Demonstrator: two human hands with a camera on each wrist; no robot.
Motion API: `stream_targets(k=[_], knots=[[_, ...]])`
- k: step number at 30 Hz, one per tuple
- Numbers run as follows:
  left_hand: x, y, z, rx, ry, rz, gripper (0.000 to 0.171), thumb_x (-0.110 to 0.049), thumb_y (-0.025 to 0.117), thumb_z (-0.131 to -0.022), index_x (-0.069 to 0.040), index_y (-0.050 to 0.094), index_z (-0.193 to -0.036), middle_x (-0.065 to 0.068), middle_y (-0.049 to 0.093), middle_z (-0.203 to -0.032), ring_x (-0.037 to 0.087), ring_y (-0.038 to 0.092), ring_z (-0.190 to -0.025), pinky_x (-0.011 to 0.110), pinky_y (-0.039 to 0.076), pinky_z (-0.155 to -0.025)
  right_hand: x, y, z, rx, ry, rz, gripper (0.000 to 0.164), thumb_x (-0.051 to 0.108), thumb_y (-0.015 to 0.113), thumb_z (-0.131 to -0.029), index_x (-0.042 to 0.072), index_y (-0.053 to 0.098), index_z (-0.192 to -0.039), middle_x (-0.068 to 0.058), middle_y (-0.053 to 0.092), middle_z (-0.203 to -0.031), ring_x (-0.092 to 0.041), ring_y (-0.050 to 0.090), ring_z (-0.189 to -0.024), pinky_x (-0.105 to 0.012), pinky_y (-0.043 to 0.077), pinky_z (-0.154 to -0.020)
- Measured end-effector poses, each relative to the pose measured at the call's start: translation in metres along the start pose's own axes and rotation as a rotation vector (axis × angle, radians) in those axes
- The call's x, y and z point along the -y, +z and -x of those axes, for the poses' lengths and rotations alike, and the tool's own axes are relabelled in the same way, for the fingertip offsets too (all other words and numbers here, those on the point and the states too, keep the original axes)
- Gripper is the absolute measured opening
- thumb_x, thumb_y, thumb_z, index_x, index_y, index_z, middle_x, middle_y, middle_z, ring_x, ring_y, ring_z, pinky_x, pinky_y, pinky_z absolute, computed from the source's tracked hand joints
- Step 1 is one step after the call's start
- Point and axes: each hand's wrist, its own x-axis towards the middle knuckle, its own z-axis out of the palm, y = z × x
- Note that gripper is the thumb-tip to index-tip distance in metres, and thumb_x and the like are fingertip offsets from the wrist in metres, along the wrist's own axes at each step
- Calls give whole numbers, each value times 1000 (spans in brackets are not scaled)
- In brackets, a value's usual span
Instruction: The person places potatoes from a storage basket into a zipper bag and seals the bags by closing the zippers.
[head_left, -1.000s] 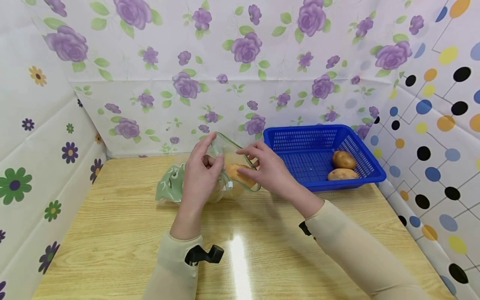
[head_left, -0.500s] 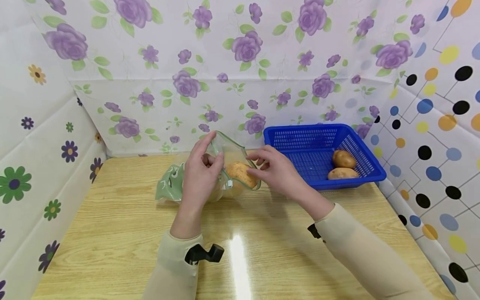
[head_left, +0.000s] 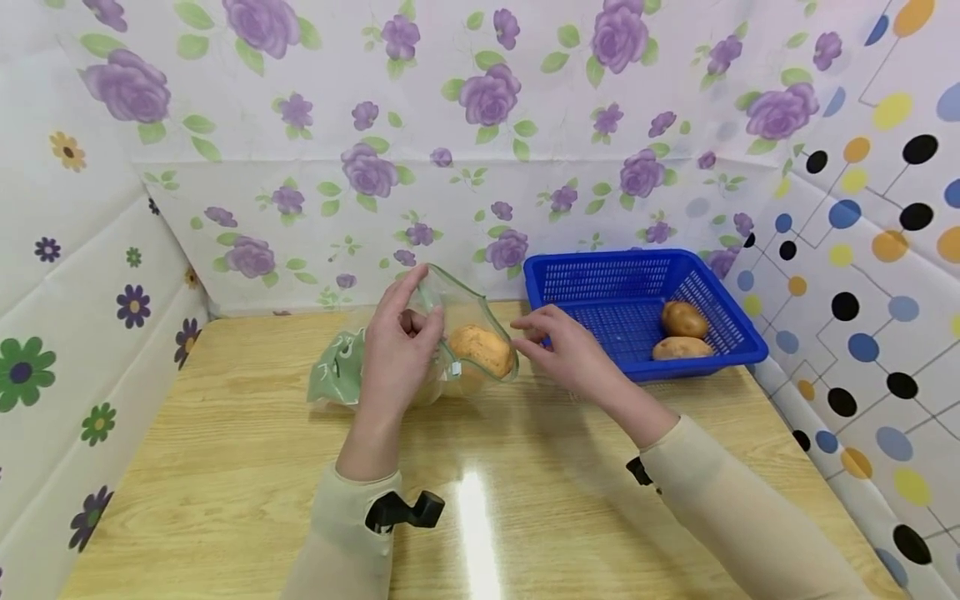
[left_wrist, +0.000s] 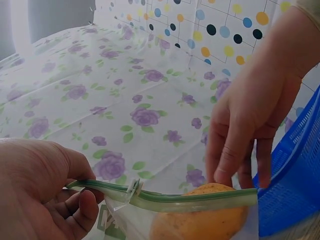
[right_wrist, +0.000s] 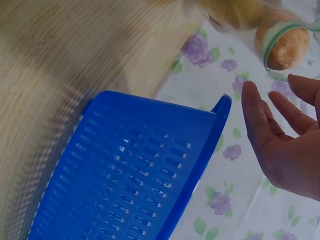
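My left hand (head_left: 393,350) pinches the rim of a clear zip-top bag (head_left: 459,293) with green edging and a green printed end. The bag lies on its side with its mouth spread toward the right. A potato (head_left: 483,348) sits just inside that mouth, and more pale, rounded shapes show through the plastic behind it. In the left wrist view a small slider (left_wrist: 134,187) rides on the green zip strip near my left fingers. My right hand (head_left: 566,350) is beside the mouth, fingers loosely bent, holding nothing. From the right wrist, its fingertips (right_wrist: 250,90) appear apart from the potato.
A blue perforated basket (head_left: 600,367) stands at the back right, close behind my right hand. Two potatoes lie at its right end, one browner potato (head_left: 684,320) behind a paler potato (head_left: 682,347). Flower-patterned and dotted sheets enclose the wooden table (head_left: 247,483).
My right hand has let go of the potato and drawn back to the right, out of the bag's mouth. The potato stays in the bag. My left hand keeps its grip.
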Motion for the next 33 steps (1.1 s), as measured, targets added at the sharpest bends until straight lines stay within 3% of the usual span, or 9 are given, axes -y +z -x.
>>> stream_targets(k=[6, 11, 18, 22, 26, 33], knots=[[0, -3, 5, 4, -9, -6, 60, -6, 68, -107, -19, 56, -164, -2, 54, -157, 14, 51, -69, 20, 42, -55, -5, 10, 1, 129, 69, -86, 29, 17, 64, -114, 0, 74, -135, -14, 60, -140, -27, 74, -110, -35, 65, -82], [1, -5, 8, 3, -16, -2, 61, -5, 68, -107, -18, 55, -165, -2, 53, -160, 15, 50, -69, 20, 43, -55, -2, 16, -2, 168, 100, -111, 22, 15, 59, -115, 5, 78, -109, -10, 63, -137, -25, 75, -103, -30, 65, -74], [-6, -11, 3, -12, 27, -48, 61, -3, 67, -106, -19, 56, -164, -2, 55, -158, 14, 49, -67, 19, 41, -55, 9, 9, -7, 106, 109, -221, 23, 19, 55, -115, 9, 71, -102, -9, 61, -131, -26, 73, -97, -42, 67, -76], [-16, -17, -3, -31, 52, -38, 60, -4, 66, -107, -20, 56, -164, -5, 56, -158, 14, 49, -64, 19, 39, -51, 18, -1, -13, 29, 60, -309, 25, 19, 54, -113, 8, 69, -97, -8, 61, -124, -26, 71, -92, -43, 67, -77], [-27, -22, -10, -50, 101, -40, 58, -3, 66, -107, -19, 57, -163, -7, 57, -158, 13, 46, -62, 19, 37, -51, 26, -17, -18, -54, 11, -366, 29, 22, 55, -115, 7, 69, -95, -5, 60, -128, -30, 70, -84, -44, 68, -78], [-46, -28, -18, -72, 165, -66, 60, 2, 62, -107, -19, 57, -163, -9, 56, -159, 14, 36, -58, 22, 33, -51, 43, -39, -24, -139, 32, -551, 30, 29, 53, -118, 3, 63, -109, -11, 59, -129, -37, 71, -98, -52, 67, -80]])
